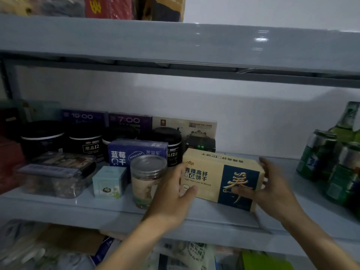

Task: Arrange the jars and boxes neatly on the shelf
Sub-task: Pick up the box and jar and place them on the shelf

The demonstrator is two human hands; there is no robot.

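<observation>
On the grey shelf (81,207), a clear jar (146,180) with a metal lid stands upright just left of a cream and blue box (220,180). The left hand (171,197) reaches in from below, palm against the left end of the box, its thumb lying across the front face. The box lies on its long side, long axis running left to right, printed front toward the camera. The right hand (272,188) holds the right end, fingers curled over the edge.
</observation>
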